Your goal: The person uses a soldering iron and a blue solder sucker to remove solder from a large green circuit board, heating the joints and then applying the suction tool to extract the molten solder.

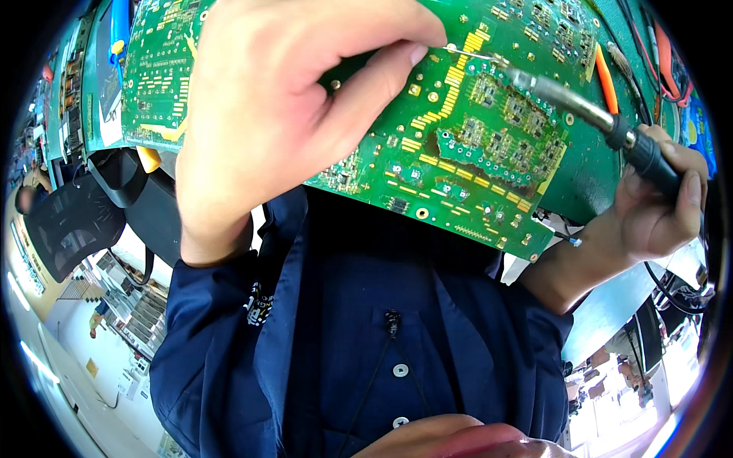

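Observation:
A large green circuit board (374, 183) with gold pads and small parts lies tilted in front of me, its near edge by my dark blue shirt. Above its left part, my left hand (275, 99) pinches a thin solder wire (472, 54) between thumb and forefinger. My right hand (657, 202) is wrapped round the black handle of a soldering iron (573, 101). The iron's metal end points left over the board, and its tip is close to the wire's end; whether they touch I cannot tell. Brownish, ragged-edged patches show on the board below the iron.
Another green board (156, 84) lies at the far left, near a blue tool (120, 30). On the right are an orange stick-like tool (608, 80), a red-handled tool (666, 61) and black cables. A black chair (72, 221) stands at left; a person (34, 187) is beyond it.

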Motion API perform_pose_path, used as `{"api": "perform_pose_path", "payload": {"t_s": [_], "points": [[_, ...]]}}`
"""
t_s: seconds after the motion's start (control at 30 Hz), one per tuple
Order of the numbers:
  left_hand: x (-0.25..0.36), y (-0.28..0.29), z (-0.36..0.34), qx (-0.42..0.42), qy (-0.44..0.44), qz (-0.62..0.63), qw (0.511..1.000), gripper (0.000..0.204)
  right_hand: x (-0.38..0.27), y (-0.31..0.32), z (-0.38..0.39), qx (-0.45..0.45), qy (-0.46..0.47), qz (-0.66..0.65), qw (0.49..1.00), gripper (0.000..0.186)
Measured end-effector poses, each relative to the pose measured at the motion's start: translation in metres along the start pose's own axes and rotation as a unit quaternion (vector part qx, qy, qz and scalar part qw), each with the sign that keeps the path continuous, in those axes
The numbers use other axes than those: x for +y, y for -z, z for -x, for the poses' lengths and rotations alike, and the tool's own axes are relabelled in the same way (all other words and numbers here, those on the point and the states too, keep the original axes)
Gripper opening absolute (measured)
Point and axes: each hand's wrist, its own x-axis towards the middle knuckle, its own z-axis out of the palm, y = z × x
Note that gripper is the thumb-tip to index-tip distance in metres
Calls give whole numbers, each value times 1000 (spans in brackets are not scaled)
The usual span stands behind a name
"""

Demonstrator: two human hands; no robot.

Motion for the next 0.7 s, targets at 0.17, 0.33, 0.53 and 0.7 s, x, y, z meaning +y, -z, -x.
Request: {"api": "perform_pose_path", "payload": {"t_s": [0.17, 0.33, 0.53, 0.7], "points": [[-1, -2, 7, 26, 12, 4, 1000, 16, -1, -5, 3, 45, -19, 19, 999, 40], [-2, -2, 6, -1, -11, 9, 1000, 16, 1, 9, 0, -10, -8, -27, 1000, 40], [-4, -4, 5, -9, -35, 7, 999, 17, 1, 6, 3, -3, 2, -22, 1000, 39], [4, -6, 5, 12, -15, 6, 1000, 17, 3, -3, 11, -18, 43, 3, 999, 38]]}}
